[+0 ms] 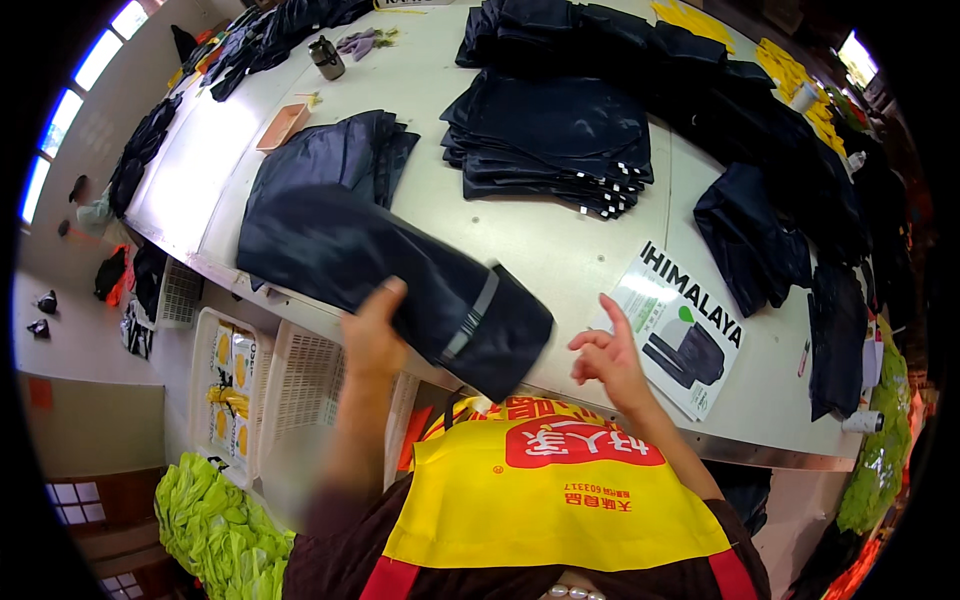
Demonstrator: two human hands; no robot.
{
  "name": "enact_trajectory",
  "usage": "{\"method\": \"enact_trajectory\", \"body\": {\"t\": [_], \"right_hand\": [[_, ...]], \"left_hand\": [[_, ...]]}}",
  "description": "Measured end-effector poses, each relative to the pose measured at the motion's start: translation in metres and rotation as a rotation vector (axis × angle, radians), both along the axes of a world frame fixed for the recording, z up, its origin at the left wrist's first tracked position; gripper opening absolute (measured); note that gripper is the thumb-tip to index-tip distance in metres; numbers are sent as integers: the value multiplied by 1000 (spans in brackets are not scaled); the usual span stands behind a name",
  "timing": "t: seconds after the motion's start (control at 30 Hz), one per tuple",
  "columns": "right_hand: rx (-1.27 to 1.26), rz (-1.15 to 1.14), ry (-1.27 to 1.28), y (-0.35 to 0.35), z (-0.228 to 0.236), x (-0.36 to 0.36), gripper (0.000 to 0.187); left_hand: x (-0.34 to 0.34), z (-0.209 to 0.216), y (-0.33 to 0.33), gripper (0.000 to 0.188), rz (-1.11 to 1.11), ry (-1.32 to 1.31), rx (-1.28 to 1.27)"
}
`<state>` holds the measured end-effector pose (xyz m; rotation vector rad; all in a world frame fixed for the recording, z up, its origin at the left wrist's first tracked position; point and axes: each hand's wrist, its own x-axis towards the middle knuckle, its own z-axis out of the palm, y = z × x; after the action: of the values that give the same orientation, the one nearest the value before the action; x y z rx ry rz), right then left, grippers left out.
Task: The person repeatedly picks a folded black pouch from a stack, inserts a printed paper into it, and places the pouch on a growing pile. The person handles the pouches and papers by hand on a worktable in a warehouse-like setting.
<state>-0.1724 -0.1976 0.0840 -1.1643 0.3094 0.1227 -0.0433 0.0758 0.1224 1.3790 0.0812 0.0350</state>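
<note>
Garment folding at our table [560, 250].
Our left hand [372, 335] grips the soft, light folded dark garment [400, 270] at its near edge; our right hand [608, 358] hovers open.

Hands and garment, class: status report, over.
Left hand grips folded dark garment at table edge. Right hand open, by printed card. Nothing between.

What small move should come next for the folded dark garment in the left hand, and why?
Probably lay the folded dark garment flat on the table. The left hand grips only its near edge, part of it overhangs the table edge, and the right hand hovers open beside the printed card, touching neither.
</note>
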Motion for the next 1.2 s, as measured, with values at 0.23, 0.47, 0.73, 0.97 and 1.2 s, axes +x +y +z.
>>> {"method": "enact_trajectory", "body": {"t": [0.23,0.47,0.73,0.97,1.2], "right_hand": [[-482,-148,181,-91,-52,-35,62],[-1204,-108,249,-127,-74,-86,64],[-1675,347,453,-135,-58,-114,94],[-1601,419,458,-154,-59,-110,104],[-1704,414,373,-161,-64,-116,95]], "left_hand": [[152,17,128,19,240,-284,-426],[252,-113,179,55,782,211,-243],[189,-122,-118,95,-260,-691,1559],[252,-119,-215,72,-591,-1107,1825],[289,-159,-227,48,-651,-1206,1722]]}}
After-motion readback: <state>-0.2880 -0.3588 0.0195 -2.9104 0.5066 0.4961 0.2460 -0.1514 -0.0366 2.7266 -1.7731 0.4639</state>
